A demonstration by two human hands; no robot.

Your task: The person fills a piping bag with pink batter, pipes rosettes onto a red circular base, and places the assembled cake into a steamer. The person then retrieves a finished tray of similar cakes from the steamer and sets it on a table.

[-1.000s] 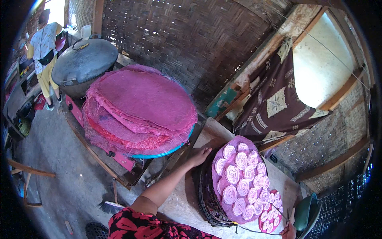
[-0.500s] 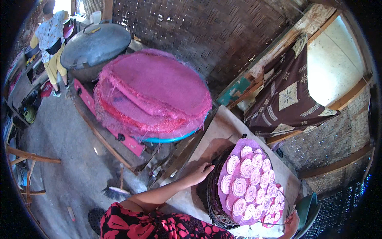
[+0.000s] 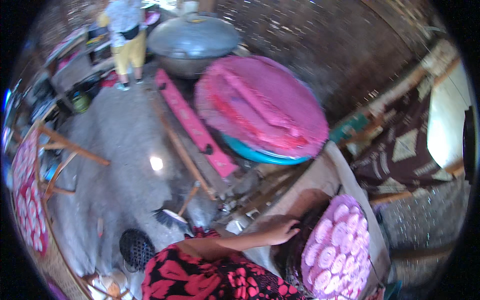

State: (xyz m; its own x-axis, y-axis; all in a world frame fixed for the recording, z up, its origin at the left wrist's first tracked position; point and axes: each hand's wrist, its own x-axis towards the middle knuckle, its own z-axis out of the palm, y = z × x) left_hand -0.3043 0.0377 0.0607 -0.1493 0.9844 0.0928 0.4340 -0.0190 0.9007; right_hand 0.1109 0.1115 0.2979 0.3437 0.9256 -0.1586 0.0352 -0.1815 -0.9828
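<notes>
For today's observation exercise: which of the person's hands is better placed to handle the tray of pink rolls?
Probably the left hand: it rests at the edge of the round tray of pink rolls. The right hand is not visible.

A single view, from a fisheye camera worn on the person's head, on the left of a pair. It looks steeply down and forward, so the person's own red-flowered sleeve (image 3: 210, 272) fills the lower edge and the left hand (image 3: 280, 231) lies close below. The tray (image 3: 336, 250) of pink rolls sits near at lower right, the pink stack (image 3: 260, 105) farther off at centre, the big pot (image 3: 192, 42) and another person (image 3: 125, 37) far away at the top. Straight edges bow toward the dark rim. The picture is blurred.
</notes>
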